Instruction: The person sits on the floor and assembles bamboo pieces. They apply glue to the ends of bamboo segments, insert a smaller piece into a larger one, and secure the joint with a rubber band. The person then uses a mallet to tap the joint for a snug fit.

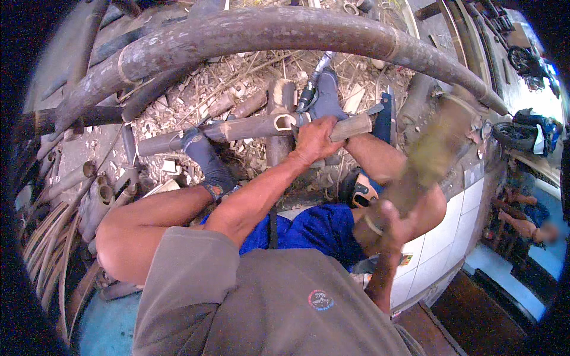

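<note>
My left hand [317, 141] is closed around a short, thick wooden piece [352, 127]; its far end inside my fist is hidden. Just beyond that fist lies a brown bamboo pole [234, 129] with an open, cut end. It rests across another bamboo length [279, 151], and my dark-socked left foot [202, 151] is against it. On the right, my right hand [395, 228] wraps round the near end of a thick bamboo length [436, 142], raised at a slant and smeared by motion.
A large bamboo pole [273, 32] spans the far side. Wood chips [172, 113] cover the ground. A saw handle [364, 191] sits between my legs. Bamboo strips [47, 249] lie at left. Another person [528, 222] and a motorbike [525, 133] are at far right.
</note>
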The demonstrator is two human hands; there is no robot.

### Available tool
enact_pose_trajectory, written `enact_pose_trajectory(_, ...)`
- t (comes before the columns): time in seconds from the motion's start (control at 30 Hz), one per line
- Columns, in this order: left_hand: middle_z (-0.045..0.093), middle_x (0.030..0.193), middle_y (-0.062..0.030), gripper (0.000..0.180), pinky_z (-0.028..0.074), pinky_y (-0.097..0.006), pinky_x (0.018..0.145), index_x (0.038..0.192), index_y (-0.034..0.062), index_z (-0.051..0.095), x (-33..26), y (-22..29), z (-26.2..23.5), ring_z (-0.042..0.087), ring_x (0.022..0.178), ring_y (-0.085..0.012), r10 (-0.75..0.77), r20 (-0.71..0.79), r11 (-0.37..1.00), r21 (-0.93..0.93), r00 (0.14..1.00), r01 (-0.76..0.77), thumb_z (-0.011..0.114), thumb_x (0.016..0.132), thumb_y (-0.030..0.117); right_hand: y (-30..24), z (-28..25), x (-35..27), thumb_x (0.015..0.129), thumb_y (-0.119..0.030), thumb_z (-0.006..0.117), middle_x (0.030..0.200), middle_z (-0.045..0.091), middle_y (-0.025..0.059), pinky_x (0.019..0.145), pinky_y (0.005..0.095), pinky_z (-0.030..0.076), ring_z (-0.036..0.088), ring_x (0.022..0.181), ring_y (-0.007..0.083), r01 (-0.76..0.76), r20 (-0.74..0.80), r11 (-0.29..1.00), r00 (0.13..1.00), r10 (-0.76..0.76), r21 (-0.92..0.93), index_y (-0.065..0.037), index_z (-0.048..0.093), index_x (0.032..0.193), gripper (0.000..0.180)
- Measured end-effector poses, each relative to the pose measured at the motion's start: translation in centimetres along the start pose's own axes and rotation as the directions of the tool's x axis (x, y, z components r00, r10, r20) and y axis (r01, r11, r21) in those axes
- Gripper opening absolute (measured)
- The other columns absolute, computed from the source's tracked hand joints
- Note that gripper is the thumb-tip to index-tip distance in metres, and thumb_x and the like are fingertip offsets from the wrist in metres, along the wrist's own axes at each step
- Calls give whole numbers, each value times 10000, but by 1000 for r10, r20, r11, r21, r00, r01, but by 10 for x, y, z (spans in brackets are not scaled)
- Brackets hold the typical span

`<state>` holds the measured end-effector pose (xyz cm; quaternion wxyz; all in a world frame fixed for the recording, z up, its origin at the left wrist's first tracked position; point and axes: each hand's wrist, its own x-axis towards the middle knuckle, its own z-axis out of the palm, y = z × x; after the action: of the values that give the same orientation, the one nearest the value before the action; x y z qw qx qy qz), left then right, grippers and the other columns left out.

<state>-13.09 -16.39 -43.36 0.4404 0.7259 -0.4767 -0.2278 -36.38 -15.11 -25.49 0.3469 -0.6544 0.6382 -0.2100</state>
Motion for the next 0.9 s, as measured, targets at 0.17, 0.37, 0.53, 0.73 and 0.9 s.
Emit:
enact_pose_trajectory(0.17, 682, 941, -153, 456, 552, -515, 729, 1011, 112, 600, 3, -12, 3, 685, 864, -402, -48, -11, 999, -21, 999, 47, 801, 699, 378, -50, 31, 2, 764, -216, 770, 1473, 464, 215, 1118, 418, 391, 488, 1325, 338, -131, 240, 989, 964, 112, 64, 19, 292, 1548, 948)
enact_pose_trajectory(0.37, 689, 917, -161, 428, 550, -522, 715, 967, 103, 597, 3, -10, 4, 689, 846, -408, -8, 4, 1000, -19, 1000, 8, 789, 711, 387, -19, 24, 5, 822, -204, 735, 1452, 477, 196, 1097, 384, 393, 496, 1296, 307, 45, -140, 994, 988, -59, -103, 42, 306, 1542, 873)
enact_pose_trajectory(0.53, 690, 910, -160, 435, 548, -527, 718, 974, 104, 591, 3, -17, 2, 690, 860, -413, -52, 44, 998, 34, 998, 50, 784, 719, 399, -36, 7, 13, 818, -283, 757, 1411, 512, 203, 1081, 408, 411, 527, 1270, 326, -87, 281, 981, 959, 36, 171, -10, 355, 1526, 859)
enact_pose_trajectory(0.73, 693, 910, -150, 396, 546, -535, 721, 978, 110, 604, 1, -10, -1, 693, 853, -405, 0, 39, 1000, 18, 999, 0, 762, 748, 390, -22, 30, 2, 848, -231, 719, 1399, 517, 212, 1117, 390, 381, 500, 1302, 333, -57, 181, 983, 983, 26, 173, 6, 338, 1526, 813)
enact_pose_trajectory(0.9, 698, 929, -146, 404, 547, -538, 734, 997, 114, 610, -1, -20, 3, 696, 858, -406, 28, 36, 999, 25, 999, -29, 771, 743, 385, -44, 19, 1, 857, -223, 716, 1378, 550, 204, 1083, 389, 427, 546, 1266, 318, -307, 273, 883, 937, 216, 354, -2, 335, 1536, 809)
